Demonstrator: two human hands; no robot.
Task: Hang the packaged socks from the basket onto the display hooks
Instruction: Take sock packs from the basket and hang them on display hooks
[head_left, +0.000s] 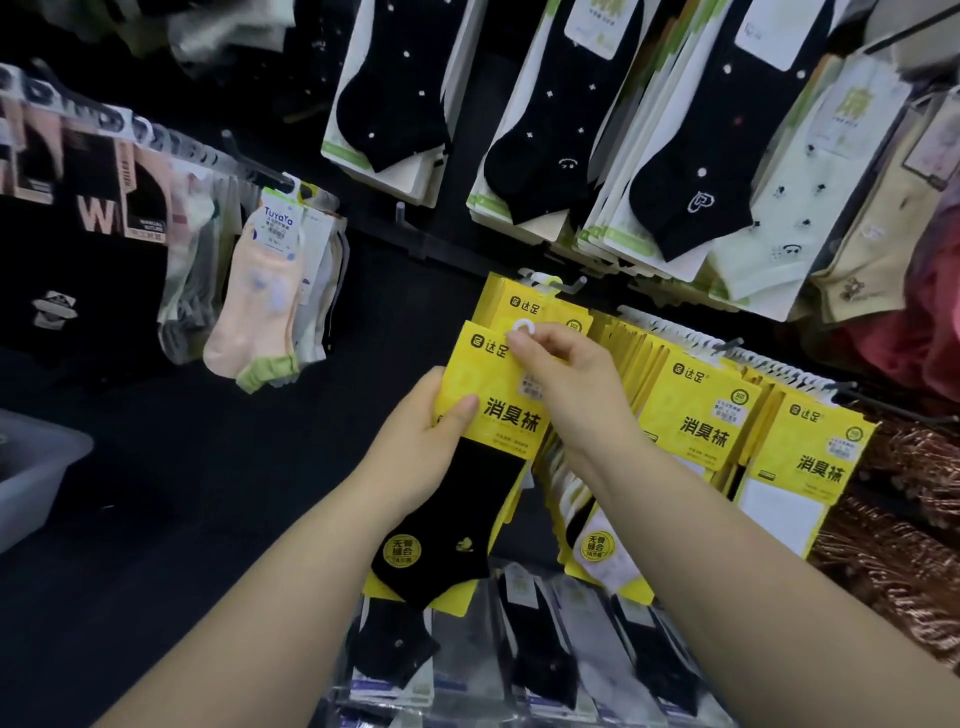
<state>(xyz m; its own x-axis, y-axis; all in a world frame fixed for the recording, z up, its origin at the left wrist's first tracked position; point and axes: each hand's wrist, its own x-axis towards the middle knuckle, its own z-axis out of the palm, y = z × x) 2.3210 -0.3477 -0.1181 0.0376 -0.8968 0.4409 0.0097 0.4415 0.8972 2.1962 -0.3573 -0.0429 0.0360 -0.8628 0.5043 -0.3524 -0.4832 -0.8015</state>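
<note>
left hand (421, 441): we see it at the lower left of the held pack (493, 415), thumb flat on the yellow card front and fingers curled behind the left edge, gripping it.
right hand (566, 384): we see it over the right side of the held pack, thumb and forefinger pinching the white hanger loop (521, 327) at the card's top.
held pack: a yellow card header with black Chinese lettering. Below it is a black ankle sock with a round yellow sticker near the toe. We count one in hand, its top leaning right.
where it is: held up in front of the display, overlapping a like yellow pack (524, 304) just behind it.
basket (41, 467): one grey tub, far left of the held pack.
hook (574, 284): just above the held pack; the loop sits below its tip, not on it.
yellow rows (701, 410): we count two more full hooks right of the held pack.
black socks (395, 104): three hanging stacks above the held pack.
</note>
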